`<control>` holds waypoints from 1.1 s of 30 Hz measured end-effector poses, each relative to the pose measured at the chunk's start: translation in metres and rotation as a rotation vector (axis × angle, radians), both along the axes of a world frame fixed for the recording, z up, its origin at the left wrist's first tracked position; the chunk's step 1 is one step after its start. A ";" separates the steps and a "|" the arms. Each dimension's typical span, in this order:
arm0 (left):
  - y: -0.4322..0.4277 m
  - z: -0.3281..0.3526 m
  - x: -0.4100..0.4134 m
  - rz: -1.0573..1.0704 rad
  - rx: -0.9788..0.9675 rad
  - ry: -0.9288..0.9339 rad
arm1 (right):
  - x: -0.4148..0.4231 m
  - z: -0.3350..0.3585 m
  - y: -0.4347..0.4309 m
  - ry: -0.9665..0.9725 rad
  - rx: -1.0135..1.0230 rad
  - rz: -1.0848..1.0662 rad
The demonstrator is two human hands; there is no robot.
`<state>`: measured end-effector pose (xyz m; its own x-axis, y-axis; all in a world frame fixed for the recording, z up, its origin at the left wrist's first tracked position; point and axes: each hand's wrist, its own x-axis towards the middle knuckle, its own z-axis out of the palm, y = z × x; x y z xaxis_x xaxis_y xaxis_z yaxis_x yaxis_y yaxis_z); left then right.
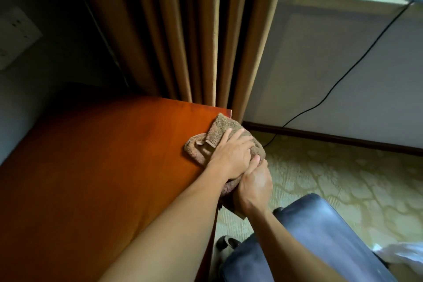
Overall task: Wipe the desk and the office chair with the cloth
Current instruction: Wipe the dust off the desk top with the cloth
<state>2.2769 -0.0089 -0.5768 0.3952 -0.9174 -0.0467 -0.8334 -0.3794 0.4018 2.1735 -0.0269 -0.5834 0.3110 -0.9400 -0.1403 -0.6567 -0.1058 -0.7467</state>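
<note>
Your left hand (231,155) presses the cloth (219,130) onto the desk (103,155) corner, fingers straight; your right hand (254,186) curls round its hanging end.

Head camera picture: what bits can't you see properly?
- Brown terry cloth: head view, middle hidden under left hand and right hand.
- Dark padded office chair: head view, cut off by bottom edge.
- White crumpled thing: head view, blurred, cut by right edge.

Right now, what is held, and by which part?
Brown terry cloth: right hand grips the part overhanging the wooden desk edge; left hand presses flat on top.
</note>
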 end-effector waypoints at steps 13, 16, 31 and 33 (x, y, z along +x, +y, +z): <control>0.077 0.100 -0.123 0.429 -0.152 0.314 | -0.103 0.092 0.038 -0.124 -0.119 0.184; 0.101 0.134 -0.144 0.470 -0.127 0.203 | -0.123 0.118 0.053 -0.114 -0.169 0.270; 0.288 0.203 -0.243 0.763 -0.041 0.002 | -0.193 0.184 0.174 -0.053 -0.385 0.814; 0.319 0.207 -0.255 0.806 -0.020 -0.001 | -0.199 0.187 0.199 -0.030 -0.395 0.877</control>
<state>2.0215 0.3102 -0.3695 0.9358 -0.3511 -0.0327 -0.3071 -0.8569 0.4140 1.9743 0.1723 -0.3965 0.9239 -0.3492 0.1563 -0.2055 -0.7975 -0.5673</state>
